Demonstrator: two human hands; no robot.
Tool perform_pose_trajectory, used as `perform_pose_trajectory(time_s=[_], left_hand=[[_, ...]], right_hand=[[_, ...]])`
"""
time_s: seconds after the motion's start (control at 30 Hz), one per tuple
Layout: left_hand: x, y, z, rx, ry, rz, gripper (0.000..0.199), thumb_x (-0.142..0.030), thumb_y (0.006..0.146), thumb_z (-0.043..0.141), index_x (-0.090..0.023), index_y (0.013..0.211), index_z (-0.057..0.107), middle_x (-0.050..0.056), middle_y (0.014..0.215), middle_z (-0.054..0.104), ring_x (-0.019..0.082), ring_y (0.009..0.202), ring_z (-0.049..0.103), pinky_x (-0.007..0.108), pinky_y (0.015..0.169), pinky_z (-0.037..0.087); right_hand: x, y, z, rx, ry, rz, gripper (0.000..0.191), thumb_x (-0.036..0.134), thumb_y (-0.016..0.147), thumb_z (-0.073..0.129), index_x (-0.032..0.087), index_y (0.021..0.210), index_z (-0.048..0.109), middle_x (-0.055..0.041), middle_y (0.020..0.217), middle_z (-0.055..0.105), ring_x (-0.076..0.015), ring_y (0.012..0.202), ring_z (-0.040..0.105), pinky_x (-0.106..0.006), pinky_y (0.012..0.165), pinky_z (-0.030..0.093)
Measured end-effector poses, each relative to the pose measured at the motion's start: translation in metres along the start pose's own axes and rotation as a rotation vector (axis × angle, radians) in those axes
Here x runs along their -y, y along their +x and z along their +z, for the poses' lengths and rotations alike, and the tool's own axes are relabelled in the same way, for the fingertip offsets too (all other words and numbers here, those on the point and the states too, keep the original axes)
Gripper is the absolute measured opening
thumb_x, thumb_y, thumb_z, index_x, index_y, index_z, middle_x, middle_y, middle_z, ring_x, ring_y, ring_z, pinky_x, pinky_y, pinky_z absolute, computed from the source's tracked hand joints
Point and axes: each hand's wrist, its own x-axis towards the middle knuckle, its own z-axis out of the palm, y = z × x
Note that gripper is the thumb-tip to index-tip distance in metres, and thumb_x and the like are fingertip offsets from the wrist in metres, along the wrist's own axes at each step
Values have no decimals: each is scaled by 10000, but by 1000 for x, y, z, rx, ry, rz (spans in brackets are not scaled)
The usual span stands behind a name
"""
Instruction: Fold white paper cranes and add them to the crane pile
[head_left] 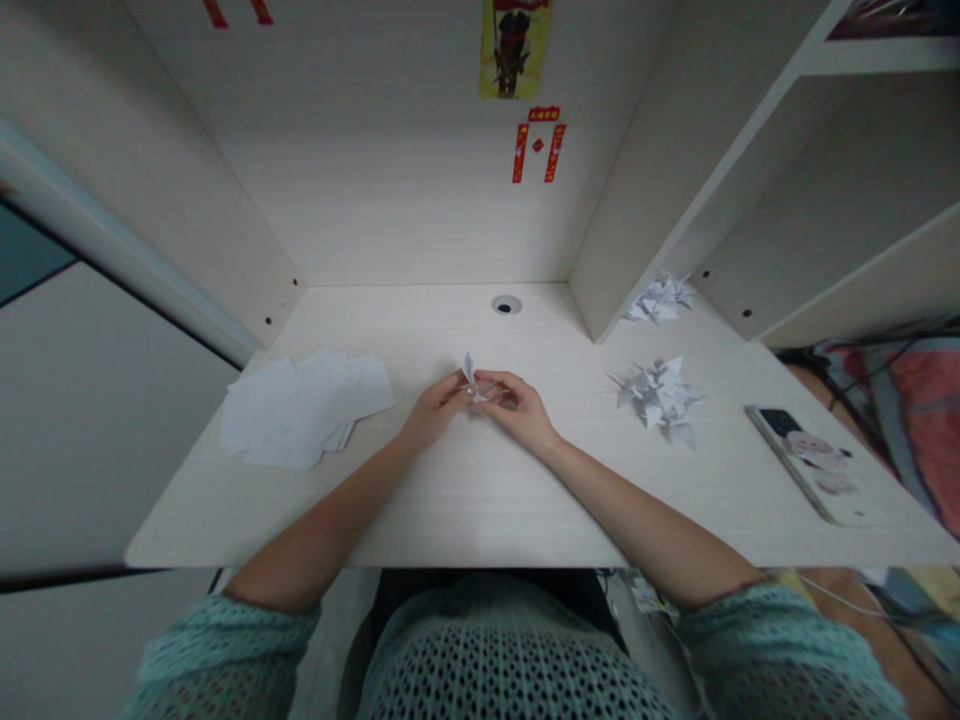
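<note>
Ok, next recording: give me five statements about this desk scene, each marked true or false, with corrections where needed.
1. The left hand and right hand both hold a folded paper piece. True.
2. The flat sheets lie to the right of both hands. False: the flat sheets lie to their left.
3. A heap of folded papers lies right of the hands. True.
4. The phone rests on the flat sheets. False: the phone lies on the desk, right of the heap.
5. The desk has a round hole beyond the hands. True.
</note>
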Motion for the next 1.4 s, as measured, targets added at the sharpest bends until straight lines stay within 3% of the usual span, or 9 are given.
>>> perform_pose_trajectory(time_s=[0.43, 0.63, 0.77, 0.97, 1.13, 1.23, 1.4], left_hand=[[0, -1, 2, -30, -67, -50, 563, -456, 777, 625, -188, 1264, 538, 92, 1185, 647, 249, 1078, 605, 363, 947, 439], [7, 2, 1, -107, -33, -65, 536, -441, 765, 640, -170, 1222, 564, 110, 1237, 618, 242, 1114, 588, 372, 977, 420], [7, 3, 0, -112, -23, -71, 524, -430, 749, 654, -171, 1199, 582, 110, 1202, 638, 242, 1087, 600, 371, 958, 433], [7, 4, -3, -165, -47, -142, 592, -481, 746, 635, -198, 1258, 545, 96, 1139, 667, 230, 1021, 619, 338, 858, 475], [9, 3, -3, -149, -65, -161, 589, -502, 740, 632, -189, 1235, 568, 74, 1046, 696, 227, 960, 641, 348, 849, 482], [7, 2, -2, -108, -81, -132, 565, -477, 739, 649, -189, 1219, 580, 80, 1094, 687, 238, 1012, 630, 350, 887, 469], [4, 2, 0, -117, -100, -144, 651, -464, 727, 674, -178, 1292, 520, 127, 1195, 643, 268, 1096, 594, 383, 932, 446]], right_hand=[[0, 0, 3, 0, 54, 3, 401, 410, 696, 714, 212, 1041, 665, -37, 862, 690, -143, 706, 620, -281, 661, 486], [-1, -1, 2, -33, 11, -85, 208, 405, 781, 635, 232, 858, 721, -56, 892, 711, -179, 820, 643, -309, 718, 506], [0, -2, 2, -34, -21, -116, 184, 381, 787, 640, 243, 870, 726, -49, 893, 723, -186, 838, 648, -315, 727, 506], [5, -6, 0, -174, -180, -167, 173, 337, 820, 596, 235, 846, 733, -38, 794, 717, -165, 709, 617, -304, 662, 490], [4, -4, -2, -255, -196, -92, 189, 379, 781, 633, 216, 778, 728, -37, 740, 703, -153, 620, 568, -294, 599, 458], [2, -2, -2, -228, -141, -55, 216, 417, 747, 664, 210, 751, 726, -34, 707, 692, -148, 601, 560, -290, 583, 448], [1, 0, 0, -77, -1, -66, 204, 421, 728, 681, 225, 694, 726, -42, 731, 692, -173, 707, 610, -304, 634, 466]])
